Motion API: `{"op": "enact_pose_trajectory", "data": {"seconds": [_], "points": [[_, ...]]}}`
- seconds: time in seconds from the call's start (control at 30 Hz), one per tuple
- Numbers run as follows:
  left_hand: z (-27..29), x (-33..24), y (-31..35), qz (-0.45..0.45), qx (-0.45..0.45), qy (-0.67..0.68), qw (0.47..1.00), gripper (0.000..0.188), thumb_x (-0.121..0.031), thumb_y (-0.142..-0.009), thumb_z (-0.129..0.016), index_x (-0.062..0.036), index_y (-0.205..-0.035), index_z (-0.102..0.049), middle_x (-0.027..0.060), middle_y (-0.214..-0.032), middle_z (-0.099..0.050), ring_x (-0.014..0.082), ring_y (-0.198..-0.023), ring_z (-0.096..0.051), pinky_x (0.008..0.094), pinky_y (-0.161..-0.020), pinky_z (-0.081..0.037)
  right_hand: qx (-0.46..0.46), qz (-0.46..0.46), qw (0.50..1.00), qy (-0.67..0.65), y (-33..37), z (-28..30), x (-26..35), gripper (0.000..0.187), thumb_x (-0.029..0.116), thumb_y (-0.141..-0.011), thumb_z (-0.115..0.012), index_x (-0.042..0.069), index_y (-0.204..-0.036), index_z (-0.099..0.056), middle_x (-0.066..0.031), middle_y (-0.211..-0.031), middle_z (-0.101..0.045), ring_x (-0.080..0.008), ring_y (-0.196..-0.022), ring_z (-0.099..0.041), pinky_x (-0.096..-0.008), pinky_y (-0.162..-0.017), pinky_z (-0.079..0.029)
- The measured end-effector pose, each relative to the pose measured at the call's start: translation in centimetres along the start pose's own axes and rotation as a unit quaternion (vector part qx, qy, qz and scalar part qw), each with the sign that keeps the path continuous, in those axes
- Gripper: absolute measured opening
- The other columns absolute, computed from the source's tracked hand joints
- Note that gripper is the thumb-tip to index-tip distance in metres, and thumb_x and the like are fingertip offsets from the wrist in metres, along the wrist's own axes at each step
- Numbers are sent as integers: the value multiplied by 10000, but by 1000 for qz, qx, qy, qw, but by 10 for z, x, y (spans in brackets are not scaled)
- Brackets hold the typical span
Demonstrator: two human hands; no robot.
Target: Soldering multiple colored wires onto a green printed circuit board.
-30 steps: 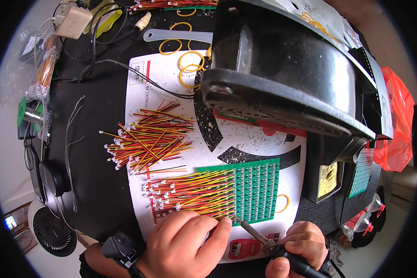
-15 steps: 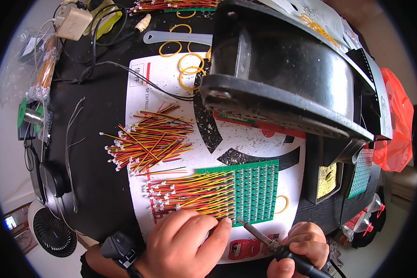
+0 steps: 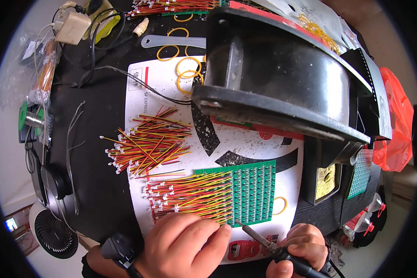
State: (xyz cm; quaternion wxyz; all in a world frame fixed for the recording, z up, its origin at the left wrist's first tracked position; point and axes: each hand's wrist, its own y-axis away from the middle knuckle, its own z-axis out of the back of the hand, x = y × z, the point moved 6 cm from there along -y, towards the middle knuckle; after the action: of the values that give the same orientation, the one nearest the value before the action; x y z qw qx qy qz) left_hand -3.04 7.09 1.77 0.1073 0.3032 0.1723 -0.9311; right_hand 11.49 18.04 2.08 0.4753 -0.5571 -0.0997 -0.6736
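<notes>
My right hand (image 3: 306, 248) is closed around the dark handle of a soldering iron (image 3: 257, 236). The iron's tip points up and left to the lower edge of a green circuit board panel (image 3: 254, 192), close to my left fingertips. My left hand (image 3: 185, 245) is closed, its finger and thumb pinched at the lowest of the red, black and yellow connector wires (image 3: 194, 190); its grip is partly hidden. Many such wires lie side by side across the panel's left part, white plugs to the left. Above them is a loose heap of the same wires (image 3: 148, 143).
A big black fan housing (image 3: 287, 69) stands over the upper right of the white sheet (image 3: 139, 99). Right of the sheet are a yellow sponge (image 3: 326, 183) in a holder and another green panel (image 3: 360, 176). Rubber bands (image 3: 189, 69) and a solder spool (image 3: 30, 118) lie farther off.
The whole view has shifted slightly, with the fan housing appearing a little farther left. Both hands keep nearly the same pose, and the iron's tip stays at the panel's lower edge.
</notes>
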Motion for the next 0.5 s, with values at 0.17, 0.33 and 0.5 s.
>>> {"op": "enact_pose_trajectory", "data": {"seconds": [0.17,0.33,0.5], "points": [[-2,-6,6,-12,1,-37,999,130,1,-779,-679,23,-906,-696,117,-831,-594,272,-729,-599,345,-650,-521,11,0,1000,-1,-1,-1,0,256,86,-804,-682,-60,-935,-518,-112,-671,-524,-185,-505,-472,-323,-477,-403],[-7,-3,6,2,14,-18,1000,131,9,-789,-664,39,-914,-689,118,-819,-587,267,-705,-596,339,-635,-517,8,-3,1000,2,0,-2,0,253,75,-796,-688,-69,-928,-527,-125,-675,-537,-197,-509,-486,-327,-480,-412],[-7,-1,5,-2,11,-13,1000,128,10,-793,-655,47,-911,-684,121,-804,-581,266,-687,-588,338,-620,-512,-38,-55,997,47,15,-9,-3,285,203,-820,-709,2,-893,-522,-69,-627,-515,-152,-510,-488,-284,-481,-410]]}}
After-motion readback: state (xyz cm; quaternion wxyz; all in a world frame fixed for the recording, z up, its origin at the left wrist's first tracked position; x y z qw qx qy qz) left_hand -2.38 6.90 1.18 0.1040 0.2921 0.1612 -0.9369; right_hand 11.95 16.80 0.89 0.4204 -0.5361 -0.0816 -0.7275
